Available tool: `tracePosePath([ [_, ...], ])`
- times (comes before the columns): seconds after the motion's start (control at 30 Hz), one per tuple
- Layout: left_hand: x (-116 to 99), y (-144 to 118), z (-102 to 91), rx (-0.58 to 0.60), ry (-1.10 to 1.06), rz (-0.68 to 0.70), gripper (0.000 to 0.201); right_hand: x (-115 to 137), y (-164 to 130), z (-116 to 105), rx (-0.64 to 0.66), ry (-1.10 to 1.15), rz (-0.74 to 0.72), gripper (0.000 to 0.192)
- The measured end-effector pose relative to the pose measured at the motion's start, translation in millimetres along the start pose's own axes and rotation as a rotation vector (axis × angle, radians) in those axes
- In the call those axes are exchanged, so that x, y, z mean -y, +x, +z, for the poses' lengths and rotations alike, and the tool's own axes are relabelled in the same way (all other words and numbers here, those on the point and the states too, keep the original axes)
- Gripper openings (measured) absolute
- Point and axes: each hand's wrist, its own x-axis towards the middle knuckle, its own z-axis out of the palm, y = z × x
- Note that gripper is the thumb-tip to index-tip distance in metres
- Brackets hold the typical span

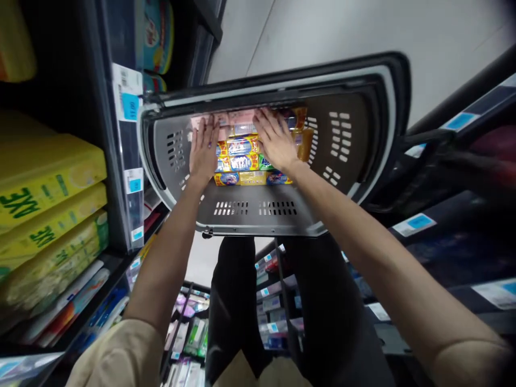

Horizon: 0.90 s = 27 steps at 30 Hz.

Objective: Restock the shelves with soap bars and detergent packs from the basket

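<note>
Both of my hands reach down into a grey shopping basket (pixel 274 207) with slotted walls. My left hand (pixel 204 150) lies with fingers stretched over the left end of the packs, partly on a pink pack (pixel 237 116). Fingers extended, my right hand (pixel 276 140) rests on the right part of the same stack. Between them show yellow and blue soap-like packs (pixel 243 161) in rows, some marked OMO (pixel 229 179). A green pack (pixel 265 163) is partly hidden under my right hand. An amber-coloured pack (pixel 305 144) sits at the stack's right end.
Yellow AXE packs (pixel 52 180) fill a shelf on the left, beside price tags (pixel 129 102). Dark shelving with price tags (pixel 415 223) stands close on the right. Pale floor (pixel 322 27) lies beyond the basket. My legs (pixel 234 301) are just below it.
</note>
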Motion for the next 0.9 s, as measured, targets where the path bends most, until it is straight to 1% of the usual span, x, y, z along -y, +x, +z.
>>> tracePosePath([
  [0.07, -3, 1, 10.4, -0.032, -0.001, -0.045, 0.071, -3, -2, 6, -0.006, -0.01, 0.014, 0.054],
  [0.13, -6, 5, 15.1, -0.062, -0.005, -0.108, 0.067, -6, -3, 11, -0.017, 0.018, 0.021, 0.05],
  [0.2, -8, 12, 14.3, -0.071, 0.0, -0.162, 0.065, -9, -2, 15, -0.033, 0.076, 0.023, 0.048],
  [0.27, -7, 21, 9.1, -0.066, 0.014, -0.183, 0.064, -11, 0, 17, -0.05, 0.111, 0.028, 0.05],
  [0.4, -2, 33, -3.5, -0.023, 0.054, -0.134, 0.06, -11, 7, 13, -0.08, 0.137, 0.035, 0.055],
  [0.47, -2, 34, -6.0, -0.032, 0.046, -0.128, 0.059, -9, 10, 10, -0.082, 0.15, 0.04, 0.054],
  [0.6, -5, 32, -1.3, -0.074, 0.019, -0.125, 0.056, -8, 20, 15, -0.12, 0.127, 0.053, 0.051],
  [0.8, -7, 39, 9.2, -0.068, 0.048, -0.104, 0.056, -26, 37, 31, -0.24, 0.168, -0.063, 0.048],
  [0.9, -4, 44, 6.1, -0.024, 0.024, -0.094, 0.056, -27, 31, 26, -0.199, 0.146, -0.037, 0.049],
])
